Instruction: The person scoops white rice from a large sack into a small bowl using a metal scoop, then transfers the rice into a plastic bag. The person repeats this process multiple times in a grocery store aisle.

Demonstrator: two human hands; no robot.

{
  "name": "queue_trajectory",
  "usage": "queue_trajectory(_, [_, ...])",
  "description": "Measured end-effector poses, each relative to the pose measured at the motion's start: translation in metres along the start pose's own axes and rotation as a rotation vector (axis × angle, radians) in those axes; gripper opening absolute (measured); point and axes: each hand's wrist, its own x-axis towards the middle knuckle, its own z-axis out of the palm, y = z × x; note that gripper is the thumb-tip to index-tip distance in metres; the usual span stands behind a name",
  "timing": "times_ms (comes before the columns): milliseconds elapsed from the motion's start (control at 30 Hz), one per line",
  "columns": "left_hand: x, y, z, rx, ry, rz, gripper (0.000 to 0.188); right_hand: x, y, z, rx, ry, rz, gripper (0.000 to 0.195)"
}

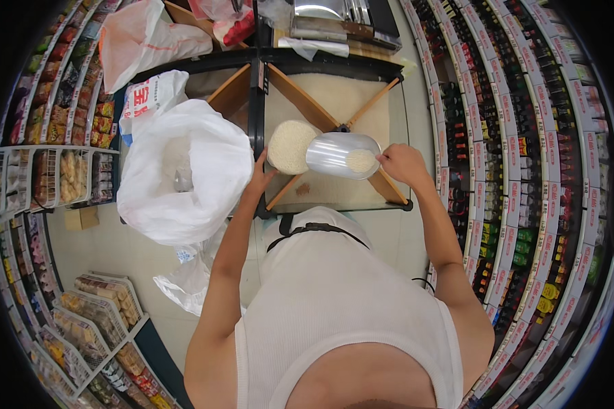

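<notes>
My right hand [403, 163] grips the end of a shiny metal scoop [325, 153], which has a small heap of rice [360, 160] in it. The scoop's mouth points left and meets the side of a rounded clear container full of rice [288, 147]. My left hand [258, 177] is at that container's lower left side, with thumb and fingers against it; part of the grip is hidden. Both hands are above a glass-sided bin [337, 208] of loose rice [332, 92], crossed by wooden slats [307, 99]. A brownish patch [303, 189] shows in the near section.
A large open white sack [215, 153] stands at my left, beside a printed bag [156, 97]. Metal trays [327, 15] and plastic bags [148, 41] lie beyond the bin. Shelves of bottles [524, 235] run along the right; snack racks [94, 307] stand left.
</notes>
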Motion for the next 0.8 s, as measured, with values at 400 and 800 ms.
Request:
queue_trajectory(400, [-0.004,0.008,-0.01,-0.077,-0.059,-0.1,0.087,0.0,-0.005,-0.012,-0.16,-0.059,0.096,0.038])
queue_trajectory(800, [0.006,0.005,0.0,0.028,-0.063,-0.097,0.085,0.072,0.061,0.25,-0.357,-0.327,0.168,0.025])
